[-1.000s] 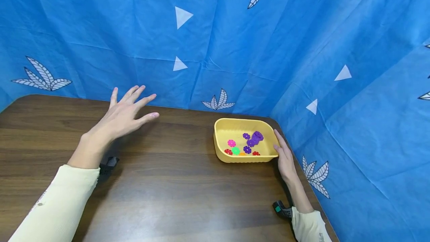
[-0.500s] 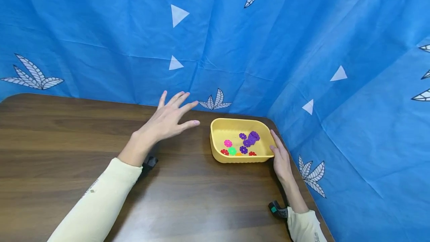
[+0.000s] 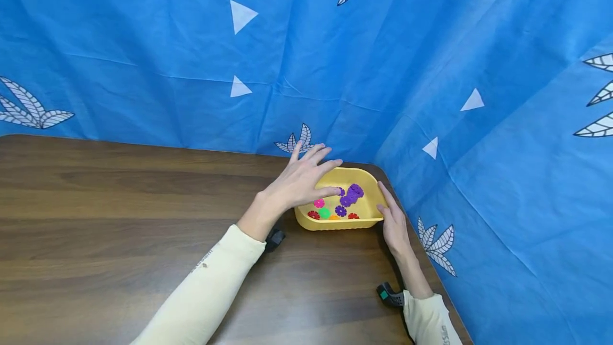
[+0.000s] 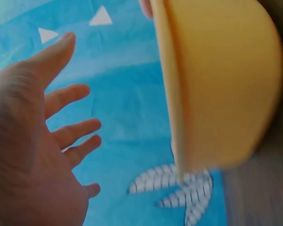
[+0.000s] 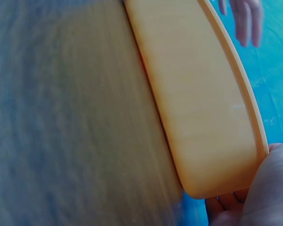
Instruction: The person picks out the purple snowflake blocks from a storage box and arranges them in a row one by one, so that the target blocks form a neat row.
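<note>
A yellow plastic bin [image 3: 345,223] stands on the table near its far right corner. Inside lie notched snowflake discs: a clump of purple ones [image 3: 351,194], a green one [image 3: 324,213], a pink one, an orange one and red ones. My left hand [image 3: 297,182] hovers over the bin's left end, fingers spread and holding nothing; in the left wrist view its palm stands apart from the bin wall [image 4: 221,84]. My right hand [image 3: 396,228] grips the bin's right end, thumb at the rim. In the right wrist view its fingers [image 5: 228,201] wrap behind the bin's end.
The brown wooden table [image 3: 143,238] stretches left and toward me. A blue patterned curtain [image 3: 191,41] hangs along the table's back and right edges, close behind the bin. A black wrist-worn device [image 3: 390,295] sticks out at my right wrist.
My left hand has swept rightward from above the table's left part to above the bin, fingers still spread. The right hand keeps its place on the bin; the view has turned slightly.
</note>
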The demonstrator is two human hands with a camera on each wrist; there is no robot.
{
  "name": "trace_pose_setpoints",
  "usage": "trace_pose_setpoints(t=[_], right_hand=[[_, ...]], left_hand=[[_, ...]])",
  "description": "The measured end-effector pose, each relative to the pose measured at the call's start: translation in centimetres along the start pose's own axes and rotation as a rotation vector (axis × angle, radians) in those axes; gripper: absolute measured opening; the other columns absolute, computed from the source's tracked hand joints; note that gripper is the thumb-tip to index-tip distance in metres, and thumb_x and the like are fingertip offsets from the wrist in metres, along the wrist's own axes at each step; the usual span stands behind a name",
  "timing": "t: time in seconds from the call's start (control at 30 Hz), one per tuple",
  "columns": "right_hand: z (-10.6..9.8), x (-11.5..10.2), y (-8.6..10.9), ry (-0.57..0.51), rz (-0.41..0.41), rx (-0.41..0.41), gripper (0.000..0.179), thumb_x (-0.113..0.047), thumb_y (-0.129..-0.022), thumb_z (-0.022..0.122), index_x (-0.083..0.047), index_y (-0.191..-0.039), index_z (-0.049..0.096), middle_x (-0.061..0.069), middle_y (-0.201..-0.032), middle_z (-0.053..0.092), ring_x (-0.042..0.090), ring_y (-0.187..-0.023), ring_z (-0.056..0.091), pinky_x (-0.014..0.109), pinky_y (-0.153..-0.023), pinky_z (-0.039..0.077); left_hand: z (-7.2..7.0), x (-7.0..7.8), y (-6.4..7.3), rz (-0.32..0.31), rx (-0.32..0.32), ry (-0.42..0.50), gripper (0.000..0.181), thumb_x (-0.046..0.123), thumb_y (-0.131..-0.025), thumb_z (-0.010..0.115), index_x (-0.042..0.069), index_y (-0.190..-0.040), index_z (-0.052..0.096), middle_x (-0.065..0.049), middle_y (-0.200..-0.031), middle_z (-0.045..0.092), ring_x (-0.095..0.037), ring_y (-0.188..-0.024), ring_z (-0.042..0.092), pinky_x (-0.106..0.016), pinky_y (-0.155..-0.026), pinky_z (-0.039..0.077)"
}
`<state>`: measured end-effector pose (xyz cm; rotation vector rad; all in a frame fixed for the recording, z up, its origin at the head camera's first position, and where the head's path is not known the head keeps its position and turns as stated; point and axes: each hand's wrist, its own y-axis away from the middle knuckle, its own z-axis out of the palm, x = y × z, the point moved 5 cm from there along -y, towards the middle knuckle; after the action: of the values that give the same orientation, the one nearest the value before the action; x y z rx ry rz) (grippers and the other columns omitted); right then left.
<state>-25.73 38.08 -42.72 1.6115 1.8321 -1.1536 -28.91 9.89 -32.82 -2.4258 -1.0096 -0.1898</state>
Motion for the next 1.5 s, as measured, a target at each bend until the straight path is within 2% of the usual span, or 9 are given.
trace_pose_setpoints(t=[0.23, 0.33, 0.47, 0.57, 0.8, 1.07, 1.2, 1.37, 1.5], right_hand=[[-0.3, -1.1, 0.2, -0.005, 0.008, -0.001, 0.055, -0.004, -0.110, 0.040, -0.010, -0.165, 0.035, 0.014, -0.171, 0.032, 0.037, -0.159, 0.026, 0.058, -0.128, 0.020], [-0.4, -2.8, 0.4, -0.008, 0.002, -0.013, 0.054, -0.001, -0.109, 0.040, -0.004, -0.163, 0.035, 0.019, -0.170, 0.033, 0.039, -0.159, 0.027, 0.059, -0.127, 0.021], [-0.3, -4.2, 0.7, 0.005, -0.024, -0.016, 0.054, -0.001, -0.108, 0.038, -0.001, -0.163, 0.034, 0.024, -0.168, 0.033, 0.045, -0.156, 0.030, 0.059, -0.126, 0.025], [-0.3, -4.3, 0.8, 0.009, -0.019, -0.008, 0.054, -0.001, -0.108, 0.037, -0.001, -0.163, 0.034, 0.024, -0.168, 0.034, 0.045, -0.155, 0.031, 0.058, -0.125, 0.025], [-0.4, -4.2, 0.8, 0.001, 0.072, -0.008, 0.056, -0.003, -0.108, 0.043, -0.006, -0.163, 0.037, 0.014, -0.171, 0.034, 0.037, -0.159, 0.029, 0.055, -0.128, 0.024], [-0.2, -3.8, 0.5, -0.019, 0.079, -0.008, 0.059, 0.000, -0.106, 0.040, -0.009, -0.164, 0.034, 0.014, -0.171, 0.031, 0.040, -0.159, 0.027, 0.061, -0.126, 0.023], [-0.1, -4.0, 0.6, -0.029, 0.071, -0.004, 0.061, 0.003, -0.105, 0.041, -0.008, -0.164, 0.035, 0.014, -0.171, 0.032, 0.040, -0.158, 0.028, 0.060, -0.126, 0.024], [-0.2, -4.4, 0.8, -0.016, 0.068, 0.012, 0.060, 0.004, -0.104, 0.041, -0.006, -0.162, 0.038, 0.016, -0.170, 0.034, 0.038, -0.158, 0.030, 0.057, -0.127, 0.025], [-0.2, -3.9, 0.5, -0.001, 0.064, 0.018, 0.059, 0.005, -0.104, 0.041, -0.005, -0.162, 0.038, 0.015, -0.170, 0.035, 0.035, -0.158, 0.032, 0.054, -0.128, 0.026]], left_hand=[[1.6, 3.1, -2.1, 0.026, 0.024, 0.080, 0.062, 0.052, -0.100, 0.068, 0.022, -0.152, 0.057, -0.008, -0.162, 0.048, -0.027, -0.157, 0.032, -0.064, -0.129, 0.008], [2.5, 4.0, -2.7, 0.038, 0.043, 0.078, 0.049, 0.044, -0.100, 0.072, 0.018, -0.141, 0.067, -0.005, -0.150, 0.061, -0.024, -0.146, 0.047, -0.056, -0.128, 0.024], [3.9, 4.8, -3.0, 0.043, 0.052, 0.093, 0.028, 0.033, -0.100, 0.073, 0.014, -0.120, 0.076, 0.000, -0.122, 0.074, -0.018, -0.116, 0.064, -0.036, -0.105, 0.050], [5.0, 4.7, -3.0, 0.005, 0.031, 0.120, 0.020, 0.024, -0.098, 0.076, 0.012, -0.115, 0.077, -0.001, -0.110, 0.076, -0.017, -0.101, 0.066, -0.029, -0.091, 0.055], [8.0, 3.5, -2.9, -0.074, -0.129, 0.124, 0.019, 0.015, -0.093, 0.082, 0.010, -0.111, 0.080, -0.005, -0.107, 0.075, -0.016, -0.094, 0.064, -0.027, -0.085, 0.055], [9.7, 3.0, -3.0, -0.014, -0.326, 0.033, 0.020, 0.022, -0.095, 0.080, 0.016, -0.115, 0.080, 0.000, -0.103, 0.066, -0.015, -0.096, 0.056, -0.026, -0.083, 0.050], [9.9, 2.7, -2.9, -0.023, -0.338, 0.005, 0.016, 0.013, -0.094, 0.080, 0.016, -0.110, 0.081, 0.001, -0.104, 0.066, -0.013, -0.097, 0.054, -0.024, -0.084, 0.049], [9.8, 2.4, -2.9, -0.075, -0.293, 0.046, 0.011, 0.001, -0.091, 0.077, 0.012, -0.093, 0.076, 0.000, -0.095, 0.060, -0.013, -0.089, 0.052, -0.023, -0.076, 0.048], [9.8, 2.2, -3.1, -0.098, -0.268, 0.065, 0.019, -0.004, -0.089, 0.075, 0.013, -0.083, 0.069, 0.002, -0.089, 0.058, -0.012, -0.085, 0.053, -0.022, -0.073, 0.047]])
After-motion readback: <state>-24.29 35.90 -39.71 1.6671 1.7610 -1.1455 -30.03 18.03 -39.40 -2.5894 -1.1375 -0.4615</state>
